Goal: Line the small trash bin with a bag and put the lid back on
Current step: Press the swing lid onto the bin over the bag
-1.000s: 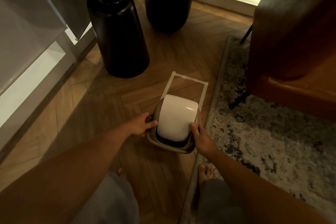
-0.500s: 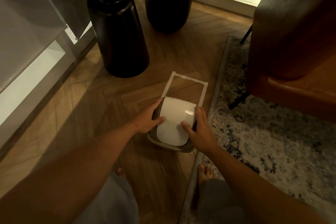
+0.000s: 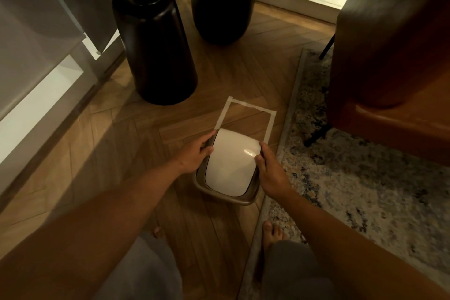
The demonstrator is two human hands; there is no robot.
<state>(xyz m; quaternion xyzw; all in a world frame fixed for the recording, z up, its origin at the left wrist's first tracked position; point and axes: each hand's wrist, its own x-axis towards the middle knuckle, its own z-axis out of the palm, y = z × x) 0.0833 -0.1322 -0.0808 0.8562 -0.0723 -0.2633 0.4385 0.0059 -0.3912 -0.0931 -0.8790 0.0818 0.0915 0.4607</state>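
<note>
The small trash bin (image 3: pixel 225 196) is seen at the centre of the frame, on the wooden floor (image 3: pixel 136 134), standing partly inside a rectangle marked in pale tape (image 3: pixel 270 125), with its cream lid (image 3: pixel 230 161) seated on the brown rim. The lid is flanked by both hands: the left hand (image 3: pixel 193 154) is laid against the lid's left edge with fingers spread and curled over the rim, and the right hand (image 3: pixel 271 173) is pressed flat along the right edge, thumb on the cream surface; whether the lid is actually gripped or only touched cannot be told. The bin is judged to be light, thin, stiff plastic, easily tipped or slid on the smooth boards, so it would best be steadied at the rim. The domed lid looks glossy and somewhat slippery, as a bright reflection is carried on it; it is probably best held by its two long edges, where the hands already lie. No bag can be seen. Two dark rounded table legs (image 3: pixel 158 56) stand in the upper centre, near the tape but clear of the bin. A patterned rug (image 3: pixel 353 165) borders the bin on the right, and a brown chair (image 3: pixel 389 68) fills the upper right. Bare feet (image 3: pixel 271 231) are placed just below the bin, leaving little room there.
</note>
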